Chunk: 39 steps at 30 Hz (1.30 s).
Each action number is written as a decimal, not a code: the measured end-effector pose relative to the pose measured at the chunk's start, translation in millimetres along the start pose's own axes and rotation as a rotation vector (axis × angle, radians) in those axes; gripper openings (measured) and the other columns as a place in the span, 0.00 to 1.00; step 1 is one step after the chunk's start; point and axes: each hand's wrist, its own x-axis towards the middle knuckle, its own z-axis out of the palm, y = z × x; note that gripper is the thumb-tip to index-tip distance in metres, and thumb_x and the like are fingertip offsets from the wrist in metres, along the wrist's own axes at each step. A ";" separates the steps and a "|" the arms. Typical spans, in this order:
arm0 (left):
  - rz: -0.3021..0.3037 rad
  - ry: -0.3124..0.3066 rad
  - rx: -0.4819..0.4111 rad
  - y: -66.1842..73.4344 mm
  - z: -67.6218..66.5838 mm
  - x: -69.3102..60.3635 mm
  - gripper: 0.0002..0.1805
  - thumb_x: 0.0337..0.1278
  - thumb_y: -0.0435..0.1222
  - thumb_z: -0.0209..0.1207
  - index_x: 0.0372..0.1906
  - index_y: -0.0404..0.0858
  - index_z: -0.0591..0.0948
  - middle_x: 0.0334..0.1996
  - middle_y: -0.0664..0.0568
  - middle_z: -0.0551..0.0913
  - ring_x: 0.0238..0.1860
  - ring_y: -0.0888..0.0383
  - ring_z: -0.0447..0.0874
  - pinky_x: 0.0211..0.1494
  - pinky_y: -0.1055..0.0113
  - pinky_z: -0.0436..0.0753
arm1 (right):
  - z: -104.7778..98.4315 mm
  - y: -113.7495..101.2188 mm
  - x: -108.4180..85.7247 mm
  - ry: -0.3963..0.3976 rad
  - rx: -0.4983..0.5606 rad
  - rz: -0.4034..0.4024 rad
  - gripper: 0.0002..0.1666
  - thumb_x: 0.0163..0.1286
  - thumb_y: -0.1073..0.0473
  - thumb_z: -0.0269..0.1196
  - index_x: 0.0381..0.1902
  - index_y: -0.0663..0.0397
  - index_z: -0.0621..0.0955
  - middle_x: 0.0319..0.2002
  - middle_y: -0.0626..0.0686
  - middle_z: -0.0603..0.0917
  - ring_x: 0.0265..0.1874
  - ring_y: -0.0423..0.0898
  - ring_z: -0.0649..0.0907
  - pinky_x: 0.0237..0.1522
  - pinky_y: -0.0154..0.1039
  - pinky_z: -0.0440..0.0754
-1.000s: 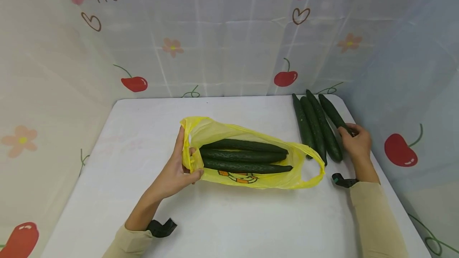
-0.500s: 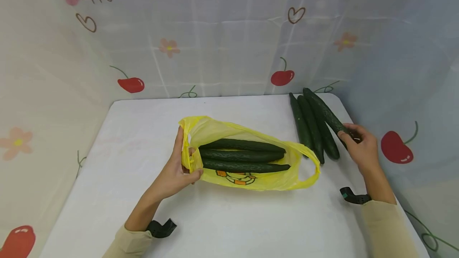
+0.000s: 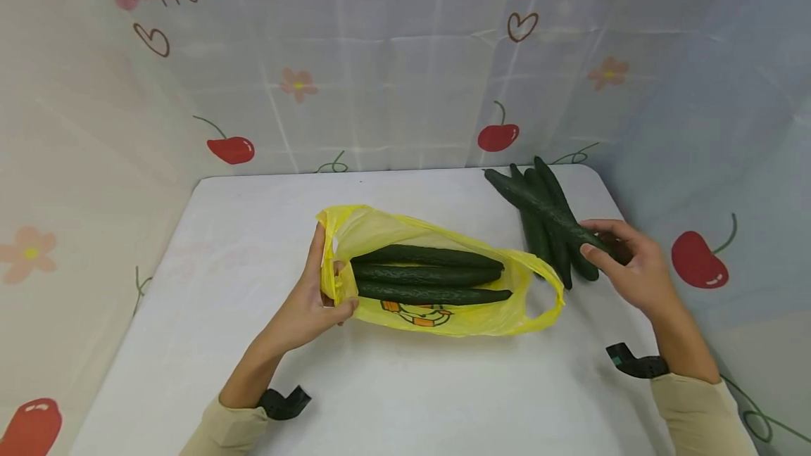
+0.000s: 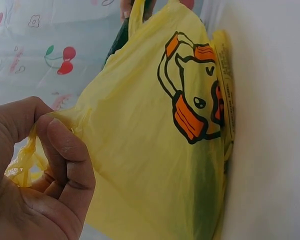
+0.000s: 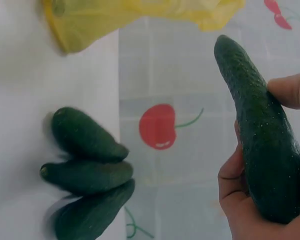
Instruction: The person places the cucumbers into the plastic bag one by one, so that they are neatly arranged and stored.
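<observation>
A yellow plastic bag (image 3: pixel 481 319) lies on its side with its mouth spread, and three cucumbers (image 3: pixel 431 276) rest inside it. My left hand (image 3: pixel 317 301) grips the bag's left edge; in the left wrist view the fingers (image 4: pixel 70 145) curl round the bunched plastic. At the right, my right hand (image 3: pixel 633 262) holds a cucumber (image 3: pixel 545 210) by its near end, slanting up to the left. The right wrist view shows this cucumber (image 5: pixel 262 125) between thumb and fingers, raised off the table. Under it in the head view lie three more cucumbers (image 3: pixel 537 241), partly covered.
A white table (image 3: pixel 405 385) carries everything. Behind it and at both sides hangs a curtain (image 3: pixel 393 90) printed with cherries, hearts and flowers. The bag's right handle loop (image 3: pixel 551 312) lies close to the near ends of the loose cucumbers.
The right hand has lifted the rightmost cucumber and swung its far end left across the other three. The left hand and the bag have hardly moved.
</observation>
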 end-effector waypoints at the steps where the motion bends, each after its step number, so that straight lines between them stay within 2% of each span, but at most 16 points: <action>1: 0.001 0.000 0.001 0.1 0.0 0.0 0.75 0.61 0.26 0.69 0.83 0.75 0.25 0.59 0.32 0.73 0.31 0.56 0.82 0.28 0.51 0.90 | 0.6 -6.6 0.1 -0.021 -0.004 -0.022 0.22 0.71 0.71 0.68 0.61 0.59 0.84 0.45 0.32 0.82 0.34 0.33 0.79 0.31 0.24 0.76; 7: 0.010 0.003 -0.006 1.0 0.6 1.5 0.75 0.59 0.25 0.69 0.83 0.75 0.25 0.57 0.34 0.74 0.30 0.56 0.83 0.27 0.58 0.90 | 8.7 -36.8 3.8 -0.181 0.043 -0.162 0.25 0.68 0.76 0.68 0.61 0.57 0.84 0.50 0.37 0.84 0.43 0.32 0.84 0.48 0.17 0.81; 11: 0.021 -0.001 -0.019 1.3 0.5 3.0 0.76 0.59 0.24 0.69 0.83 0.75 0.24 0.57 0.31 0.74 0.30 0.57 0.82 0.27 0.60 0.89 | 16.9 -47.2 9.7 -0.292 0.084 -0.249 0.26 0.66 0.77 0.69 0.60 0.54 0.85 0.51 0.42 0.84 0.42 0.36 0.83 0.47 0.21 0.84; 14: 0.026 -0.006 -0.027 0.9 0.1 3.7 0.75 0.60 0.24 0.68 0.83 0.75 0.25 0.56 0.33 0.74 0.29 0.57 0.82 0.27 0.60 0.89 | 24.3 -55.2 14.9 -0.368 0.088 -0.286 0.27 0.66 0.75 0.70 0.60 0.51 0.85 0.53 0.43 0.84 0.43 0.38 0.83 0.46 0.24 0.84; 21: 0.024 -0.020 -0.041 0.2 -0.2 3.5 0.75 0.60 0.23 0.68 0.83 0.75 0.24 0.54 0.40 0.74 0.30 0.57 0.82 0.27 0.58 0.89 | 47.3 -77.8 21.6 -0.478 -0.026 -0.292 0.26 0.69 0.65 0.73 0.60 0.35 0.85 0.55 0.39 0.84 0.52 0.36 0.80 0.54 0.34 0.83; 27: 0.009 -0.018 -0.037 1.6 -0.5 1.7 0.75 0.61 0.24 0.68 0.83 0.76 0.24 0.55 0.40 0.73 0.30 0.57 0.82 0.27 0.55 0.89 | 78.3 -104.3 21.7 -0.593 -0.164 -0.303 0.19 0.75 0.55 0.70 0.62 0.41 0.84 0.58 0.43 0.84 0.59 0.41 0.79 0.61 0.51 0.85; 30: -0.006 -0.011 -0.035 2.3 -0.9 0.2 0.75 0.61 0.25 0.69 0.83 0.77 0.24 0.56 0.40 0.72 0.31 0.56 0.82 0.28 0.57 0.89 | 99.1 -114.0 17.6 -0.617 -0.235 -0.317 0.19 0.77 0.53 0.68 0.63 0.45 0.84 0.59 0.45 0.84 0.61 0.45 0.79 0.64 0.55 0.84; 33: -0.017 -0.007 -0.037 2.3 -1.2 -1.1 0.75 0.61 0.26 0.69 0.82 0.77 0.24 0.56 0.42 0.71 0.32 0.57 0.82 0.28 0.59 0.89 | 120.1 -116.9 12.9 -0.612 -0.262 -0.339 0.20 0.77 0.53 0.68 0.64 0.48 0.83 0.60 0.48 0.83 0.62 0.47 0.78 0.64 0.54 0.84; 35: -0.015 -0.006 -0.043 2.0 -1.1 -1.5 0.75 0.61 0.25 0.68 0.83 0.77 0.25 0.56 0.43 0.71 0.32 0.57 0.81 0.28 0.61 0.89 | 132.2 -114.5 10.7 -0.590 -0.268 -0.362 0.21 0.78 0.52 0.67 0.64 0.49 0.82 0.60 0.48 0.84 0.62 0.48 0.79 0.63 0.53 0.84; 39: -0.003 -0.016 -0.053 1.6 -1.1 -0.9 0.75 0.60 0.24 0.68 0.83 0.77 0.25 0.54 0.42 0.71 0.31 0.57 0.81 0.27 0.59 0.88 | 149.6 -104.0 11.1 -0.562 -0.254 -0.348 0.22 0.79 0.53 0.66 0.66 0.52 0.81 0.62 0.51 0.83 0.65 0.52 0.80 0.66 0.56 0.83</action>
